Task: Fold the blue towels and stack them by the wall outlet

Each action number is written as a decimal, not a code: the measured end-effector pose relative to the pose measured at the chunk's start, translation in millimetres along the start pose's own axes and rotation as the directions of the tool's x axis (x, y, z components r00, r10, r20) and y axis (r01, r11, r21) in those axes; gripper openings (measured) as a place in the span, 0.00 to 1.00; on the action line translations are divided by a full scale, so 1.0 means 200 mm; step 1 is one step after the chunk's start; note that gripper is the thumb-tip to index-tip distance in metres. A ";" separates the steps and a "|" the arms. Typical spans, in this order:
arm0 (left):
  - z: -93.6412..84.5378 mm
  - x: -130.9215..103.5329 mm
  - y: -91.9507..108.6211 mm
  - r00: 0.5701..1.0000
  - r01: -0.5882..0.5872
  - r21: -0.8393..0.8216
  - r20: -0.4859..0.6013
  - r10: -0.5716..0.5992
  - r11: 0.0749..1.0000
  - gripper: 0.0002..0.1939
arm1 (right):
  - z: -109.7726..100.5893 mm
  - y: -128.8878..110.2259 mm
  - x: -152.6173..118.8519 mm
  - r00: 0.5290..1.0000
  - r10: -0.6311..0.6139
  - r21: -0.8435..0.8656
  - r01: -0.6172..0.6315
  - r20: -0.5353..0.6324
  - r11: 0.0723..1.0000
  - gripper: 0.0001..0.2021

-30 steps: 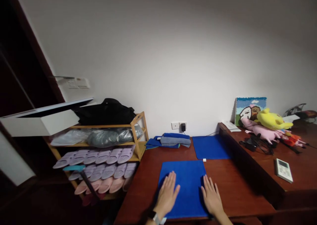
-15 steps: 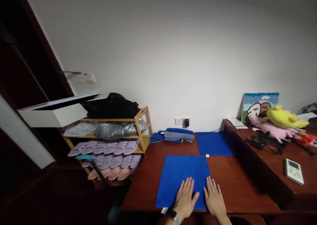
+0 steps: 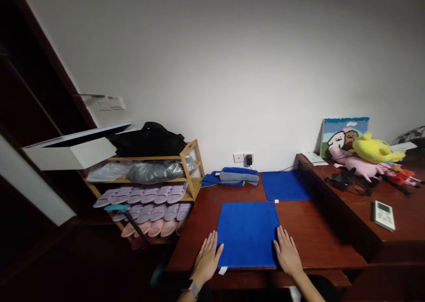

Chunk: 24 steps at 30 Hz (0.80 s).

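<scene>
The nearer blue cloth (image 3: 249, 235) lies flat at the near edge of the desk (image 3: 315, 235); uneven pressure from your left hand (image 3: 206, 258) or right hand (image 3: 288, 252), each grip apart and clamped on nothing, could wrinkle it. Its sides run toward the wall (image 3: 232, 71), its label (image 3: 222, 270) points at you, and no clear long axis shows.

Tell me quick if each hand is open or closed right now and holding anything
Left hand: open, flat, holding nothing, at the left edge of the nearer blue cloth.
Right hand: open, flat, holding nothing, at its right edge.
</scene>
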<state>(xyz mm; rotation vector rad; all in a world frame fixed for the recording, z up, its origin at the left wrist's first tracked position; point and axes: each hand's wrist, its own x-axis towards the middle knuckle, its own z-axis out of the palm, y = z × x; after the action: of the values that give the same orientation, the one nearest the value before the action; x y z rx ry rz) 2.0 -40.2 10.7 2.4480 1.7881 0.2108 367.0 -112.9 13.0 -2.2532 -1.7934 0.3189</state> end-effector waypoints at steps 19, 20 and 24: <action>0.11 0.27 1.07 0.857 -0.505 -0.210 -0.006 0.516 0.837 0.34 | 0.13 0.12 -0.07 0.988 -0.146 -0.041 0.144 -0.051 0.989 0.32; 0.12 0.28 1.03 0.867 -0.488 -0.201 0.004 0.499 0.849 0.34 | 0.14 0.12 -0.07 0.989 -0.137 -0.040 0.135 -0.060 0.990 0.32; 0.06 0.30 0.68 0.958 -0.277 -0.119 0.038 0.283 0.953 0.37 | 0.13 0.10 -0.07 0.992 -0.098 -0.036 0.095 -0.083 0.995 0.35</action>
<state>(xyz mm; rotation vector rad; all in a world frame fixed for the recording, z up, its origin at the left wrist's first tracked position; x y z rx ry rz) 149.6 -23.7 24.7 2.5897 1.3615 0.2567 374.7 -129.1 -18.9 -2.1575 -1.8685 0.1746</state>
